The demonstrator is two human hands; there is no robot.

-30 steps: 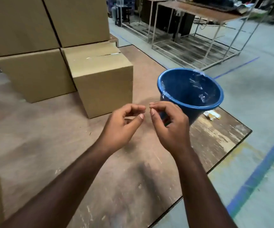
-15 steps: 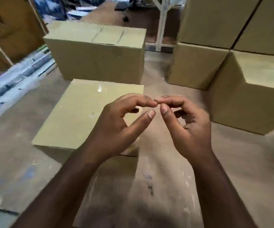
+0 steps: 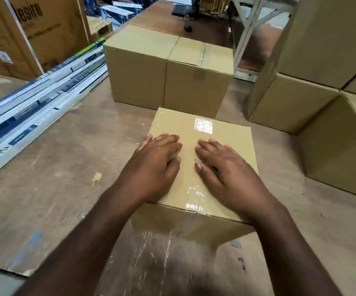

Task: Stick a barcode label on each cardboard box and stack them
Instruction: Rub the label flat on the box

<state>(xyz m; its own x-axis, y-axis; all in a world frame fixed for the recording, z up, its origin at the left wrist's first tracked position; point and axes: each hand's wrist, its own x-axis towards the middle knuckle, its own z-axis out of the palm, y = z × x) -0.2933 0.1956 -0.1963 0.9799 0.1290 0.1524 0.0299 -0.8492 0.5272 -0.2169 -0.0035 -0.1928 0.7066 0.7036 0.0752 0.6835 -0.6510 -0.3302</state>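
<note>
So we've got both palms flat on top of the nearest cardboard box (image 3: 202, 150), which sits on the worn wooden platform (image 3: 66, 167) right in front of us. Left hand (image 3: 155, 165) and right hand (image 3: 226, 171) lie side by side, fingers straight and close together, pressing down, gripping nothing. If there's a barcode label under them, we honestly can't see it; only clear tape (image 3: 203, 126) shows along the seam. The box looks stiff and square, probably light enough for one person, though the taped strip is likely slick. We'd take it by the two opposite side walls, low down. The stacked boxes (image 3: 301, 60) wait to the right, two more boxes (image 3: 168, 71) just behind.
</note>
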